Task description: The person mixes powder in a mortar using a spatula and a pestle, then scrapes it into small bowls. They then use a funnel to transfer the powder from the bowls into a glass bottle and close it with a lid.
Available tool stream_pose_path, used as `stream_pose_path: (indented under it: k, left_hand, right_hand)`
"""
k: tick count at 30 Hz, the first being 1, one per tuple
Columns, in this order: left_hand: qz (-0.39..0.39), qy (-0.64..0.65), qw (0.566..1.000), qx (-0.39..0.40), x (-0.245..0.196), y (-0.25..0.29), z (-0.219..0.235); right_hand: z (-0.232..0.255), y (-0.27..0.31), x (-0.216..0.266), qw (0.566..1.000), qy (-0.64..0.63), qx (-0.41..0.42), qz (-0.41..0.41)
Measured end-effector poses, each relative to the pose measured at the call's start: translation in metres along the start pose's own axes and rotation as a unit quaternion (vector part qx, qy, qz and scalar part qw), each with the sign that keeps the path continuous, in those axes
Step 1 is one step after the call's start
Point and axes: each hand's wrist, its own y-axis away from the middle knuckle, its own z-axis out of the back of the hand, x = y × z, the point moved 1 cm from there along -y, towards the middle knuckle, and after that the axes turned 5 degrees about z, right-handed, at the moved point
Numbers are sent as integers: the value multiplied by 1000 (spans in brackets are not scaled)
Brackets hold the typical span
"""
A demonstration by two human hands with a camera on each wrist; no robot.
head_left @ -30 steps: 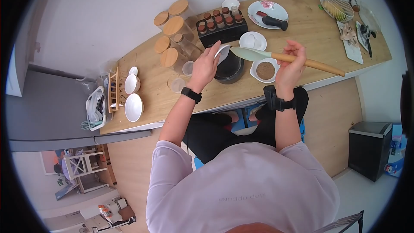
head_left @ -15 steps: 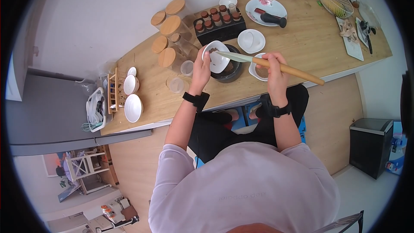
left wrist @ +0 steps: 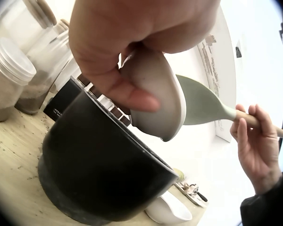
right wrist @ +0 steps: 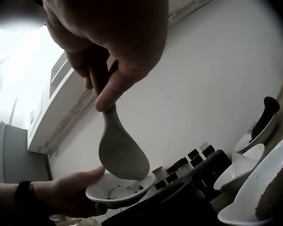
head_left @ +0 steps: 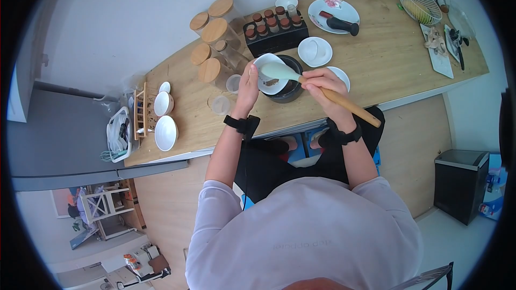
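My left hand grips a small white bowl by its side, tilted over a black pot. Dark brown bits lie scattered inside the bowl, as the right wrist view shows. In my right hand is a silicone spatula with a wooden handle, pinched near where the handle meets the head. Its pale green head overlaps the bowl's opening, close to the inner wall. Behind the right hand, another white bowl is partly hidden; the right wrist view shows brown powder in it.
A black rack of spice bottles stands behind the pot. Wooden-lidded jars are to the left, with small clear cups in front. A white dish and a flowered plate sit beyond. White bowls line the left end.
The left hand has turned the white bowl from steeply tilted to facing up more. The right hand has moved left, bringing the spatula head from beside the bowl to over its inside.
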Motion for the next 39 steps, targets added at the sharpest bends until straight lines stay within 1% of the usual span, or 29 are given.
stream_pose_path:
  k: [2,4,5,8,11,14,16,17,19,20,22,23,26,29,32,35,37,39]
  left_hand:
    - [-8,-10,1000,4,-3,-2,-1]
    - [-4,0,1000,8,-1,-8,4]
    - [-15,-9,1000,12,-2,-8,5]
    - [-40,-41,998,25,-9,-3,6]
    - [-60,-70,996,20,-16,-3,4]
    - [-73,-103,992,7,-25,-3,7]
    - [-79,-143,986,-2,-34,2,7]
    - [-100,-166,981,-8,-36,1,5]
    - [-141,-213,967,-21,-38,0,-1]
    - [-142,-241,960,-31,-38,1,-2]
    - [-147,-295,943,-47,-40,1,-4]
    - [-152,-300,941,-45,-40,2,-5]
    - [-169,-313,934,-41,-40,3,-9]
    - [-184,-334,924,-41,-43,4,-13]
    - [-191,-366,910,-40,-45,3,-10]
    - [-199,-369,907,-40,-44,5,-11]
    - [-207,-361,908,-43,-48,4,-14]
    - [-202,-377,903,-41,-42,2,-12]
  right_hand:
    - [-3,-3,4,999,21,36,30]
    - [4,-3,3,997,-4,76,14]
    - [6,-2,2,995,-17,95,5]
    - [5,-5,1,999,-7,42,27]
    - [1,-7,10,996,1,83,42]
    - [9,-8,-2,991,-26,124,46]
    - [10,-8,-4,996,-14,78,35]
    - [10,-7,-3,998,-10,55,29]
    - [4,-7,-3,998,-9,47,41]
    - [3,-7,-3,998,-9,42,48]
    - [9,-7,-2,996,-3,88,6]
    - [11,-6,-2,994,2,109,-16]
    - [10,-3,0,999,-7,50,-4]
    - [1,-5,1,998,-25,60,23]
    - [12,-4,-5,995,-10,99,-21]
    - [9,-2,-9,999,-15,27,-19]
    - [1,-2,-7,999,-15,42,-6]
    - [-2,-4,-6,998,-17,64,2]
